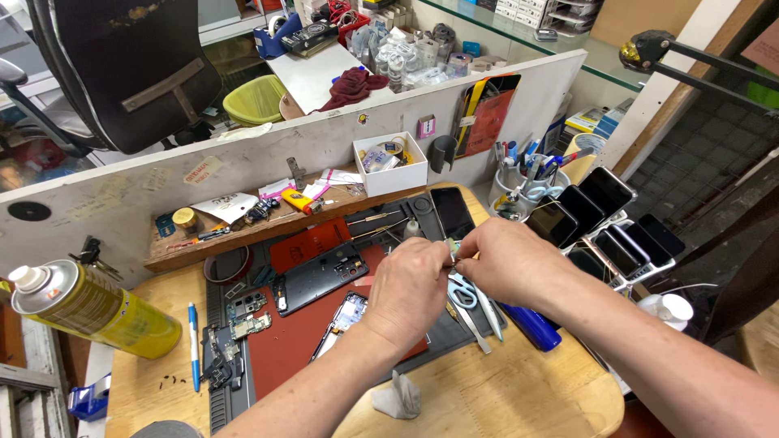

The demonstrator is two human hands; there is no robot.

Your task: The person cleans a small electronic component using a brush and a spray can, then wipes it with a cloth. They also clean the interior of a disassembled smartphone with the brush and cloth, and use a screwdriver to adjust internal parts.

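Note:
My left hand [410, 288] and my right hand [507, 261] meet above the work mat [284, 345], fingertips pinched together on a small thin part [453, 253] between them. The part is too small to tell its kind. Below the hands lie blue-handled scissors [464, 294] and metal tweezers [475, 328]. An opened phone [342, 318] lies under my left wrist, and a black phone back cover [320, 278] lies left of it on a red mat [280, 341]. A whole black phone [451, 212] lies just beyond the hands.
A yellow spray can [89, 308] lies at the left, a blue pen [194, 345] beside it. Small circuit boards [243, 316] sit on the mat's left. A white parts box [391, 165], a tool cup [527, 182], a rack of phones [604, 223] and a crumpled wipe [396, 397] stand around.

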